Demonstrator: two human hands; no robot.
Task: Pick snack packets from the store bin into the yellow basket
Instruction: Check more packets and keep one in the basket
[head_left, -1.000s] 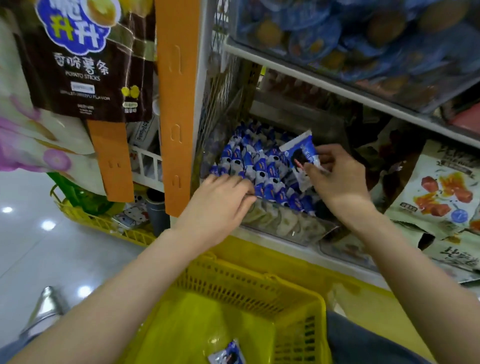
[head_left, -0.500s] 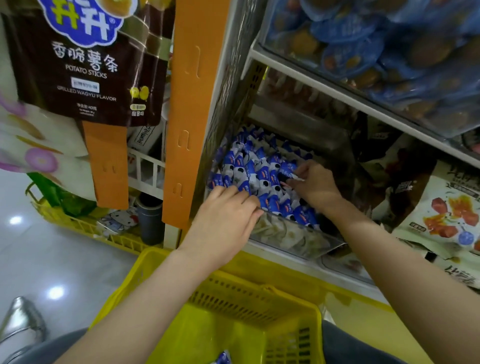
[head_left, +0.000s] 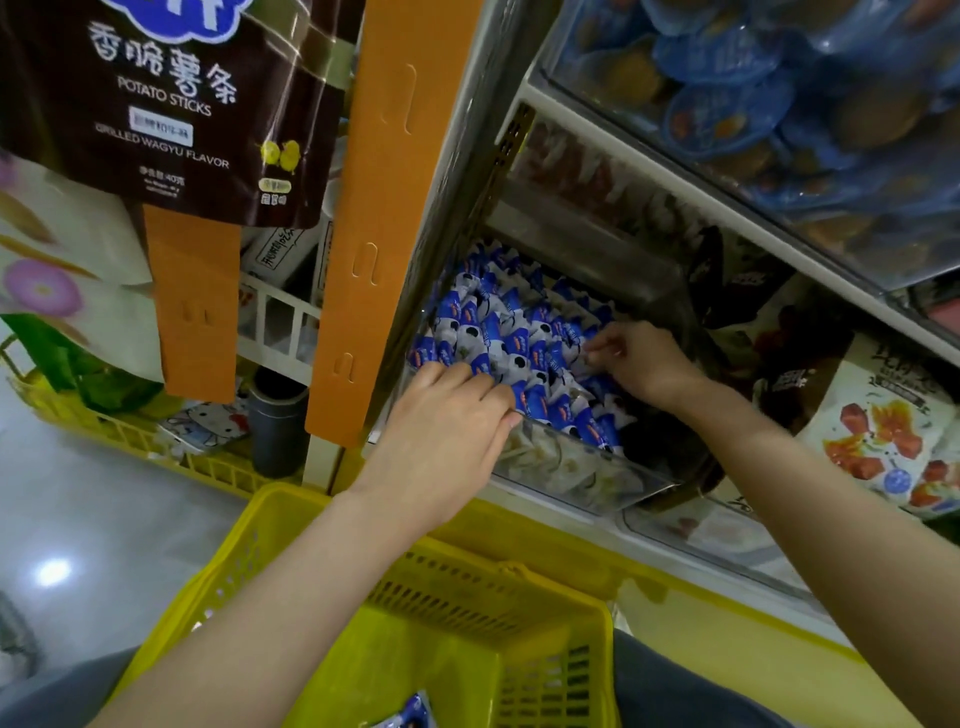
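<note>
- Nearest the camera: one yellow basket (head_left: 550, 587); one blue-and-white loose packet (head_left: 410, 714) lies in it, cut by the frame edge, axis unreadable.
- Left hand (head_left: 447, 441): fingers curled over the front rim of one clear store bin (head_left: 571, 478), touching front-row packets; grasp cannot be told.
- Snack packets (head_left: 519, 338): too many to count, in the bin, standing on end in rows, long axes roughly upright.
- Right hand (head_left: 639, 364): deeper in the bin, thumb and fingertips pinching one packet's top.
- One potato-sticks bag (head_left: 171, 104) hangs beyond, upper left.
</note>
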